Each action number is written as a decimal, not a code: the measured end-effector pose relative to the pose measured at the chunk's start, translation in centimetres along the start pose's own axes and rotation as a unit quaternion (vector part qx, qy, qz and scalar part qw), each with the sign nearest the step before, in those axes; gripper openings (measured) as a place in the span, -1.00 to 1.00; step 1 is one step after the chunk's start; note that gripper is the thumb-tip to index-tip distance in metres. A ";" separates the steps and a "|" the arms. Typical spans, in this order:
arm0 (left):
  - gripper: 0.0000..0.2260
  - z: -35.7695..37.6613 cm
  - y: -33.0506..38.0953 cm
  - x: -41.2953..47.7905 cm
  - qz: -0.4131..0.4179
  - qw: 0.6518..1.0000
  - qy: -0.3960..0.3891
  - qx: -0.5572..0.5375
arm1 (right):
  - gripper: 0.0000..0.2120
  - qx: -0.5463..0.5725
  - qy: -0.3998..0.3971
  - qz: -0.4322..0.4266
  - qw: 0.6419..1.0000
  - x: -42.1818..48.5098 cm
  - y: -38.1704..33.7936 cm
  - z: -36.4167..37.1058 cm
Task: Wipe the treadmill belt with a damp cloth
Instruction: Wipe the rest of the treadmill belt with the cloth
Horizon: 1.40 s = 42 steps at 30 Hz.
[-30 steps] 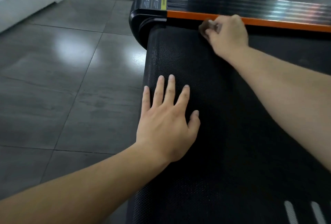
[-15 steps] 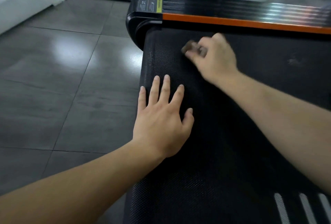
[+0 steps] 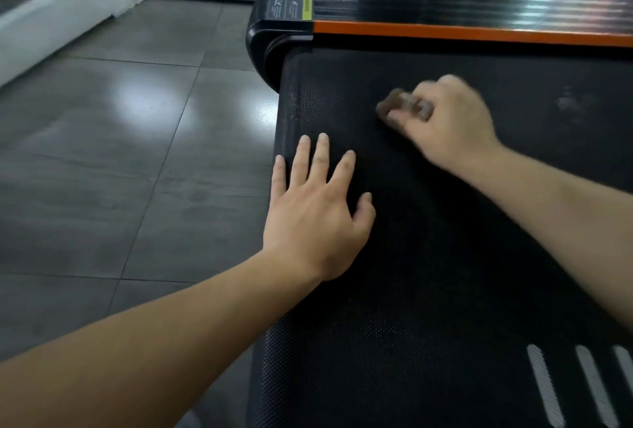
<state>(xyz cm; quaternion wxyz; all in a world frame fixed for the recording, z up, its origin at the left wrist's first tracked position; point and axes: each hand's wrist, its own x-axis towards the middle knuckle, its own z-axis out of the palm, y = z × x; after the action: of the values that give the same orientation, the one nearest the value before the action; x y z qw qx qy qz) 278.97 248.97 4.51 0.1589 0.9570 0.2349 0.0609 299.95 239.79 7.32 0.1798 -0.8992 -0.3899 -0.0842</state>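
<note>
The black textured treadmill belt fills the right half of the view. My right hand grips a small bunched brown cloth and presses it on the belt's far part; both are motion-blurred. My left hand lies flat on the belt's left edge with its fingers spread and straight. A faint pale smudge shows on the belt to the right of the cloth.
The treadmill's glossy black end cover with an orange strip and a yellow warning label bounds the belt at the far end. Grey floor tiles lie to the left. A white block sits at the far left.
My right hand has drawn the cloth back from the orange strip towards me along the belt. The left hand has stayed flat in the same place.
</note>
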 end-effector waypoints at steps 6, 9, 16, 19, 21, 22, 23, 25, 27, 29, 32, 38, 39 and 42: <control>-0.38 0.0 -0.1 0.1 -0.003 1.000 -0.003 -0.001 | -0.70 0.016 0.034 0.053 0.998 -2.4 -0.7 0.5; -0.38 0.1 -0.1 0.1 -0.005 1.000 -0.002 0.000 | -0.73 0.039 -0.016 -0.034 0.999 -5.2 -1.0 -0.4; -0.40 0.0 0.0 0.2 -0.010 1.000 -0.005 -0.005 | -0.70 0.022 0.035 0.037 0.998 -7.1 -1.4 -0.8; -0.40 -0.2 0.0 0.1 -0.015 0.999 -0.007 -0.036 | -0.70 0.080 -0.029 -0.046 0.995 -10.8 -1.9 -1.9; -0.40 -0.3 0.0 0.0 -0.014 0.999 -0.011 -0.038 | -0.72 0.053 -0.004 -0.006 0.999 -9.7 0.2 -2.6; -0.42 -0.3 0.0 0.0 -0.013 0.999 -0.013 -0.035 | -0.73 0.037 0.020 0.035 0.998 -8.9 1.1 -2.7; -0.44 -0.3 0.0 0.0 -0.012 0.999 -0.015 -0.032 | -0.74 0.026 0.035 0.076 0.996 -8.4 1.4 -2.6; -0.47 -0.3 -0.1 0.0 -0.014 0.999 -0.018 -0.025 | -0.73 0.013 0.049 0.088 0.995 -9.6 0.0 -1.9; -0.48 -0.4 -0.1 0.0 -0.014 1.000 -0.018 -0.018 | -0.76 0.048 0.012 0.009 0.999 -13.2 -3.0 -1.8; -0.48 -0.4 -0.1 0.0 -0.015 1.000 -0.017 -0.017 | -0.74 0.093 -0.048 -0.082 0.991 -16.6 -4.4 -2.7; -0.48 -0.5 -0.1 0.0 -0.015 0.999 -0.020 -0.022 | -0.73 0.061 -0.036 -0.066 0.995 -15.4 -1.8 -3.8; -0.47 -0.3 -0.1 0.0 -0.016 1.000 -0.020 -0.012 | -0.70 0.074 -0.025 -0.037 0.996 -18.3 -3.5 -3.7; -0.47 -0.3 0.0 0.0 -0.016 1.000 -0.019 -0.012 | -0.71 0.105 -0.059 -0.093 0.988 -20.1 -4.5 -4.0; -0.48 -0.3 0.0 0.0 -0.013 1.000 -0.017 -0.015 | -0.73 0.114 -0.096 -0.143 0.978 -20.3 -2.8 -4.9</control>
<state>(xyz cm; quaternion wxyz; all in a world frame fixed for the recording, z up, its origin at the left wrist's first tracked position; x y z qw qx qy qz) 278.89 249.11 4.79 0.1776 0.9523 0.2438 0.0461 283.99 226.02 6.61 0.2287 -0.8117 -0.5369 0.0228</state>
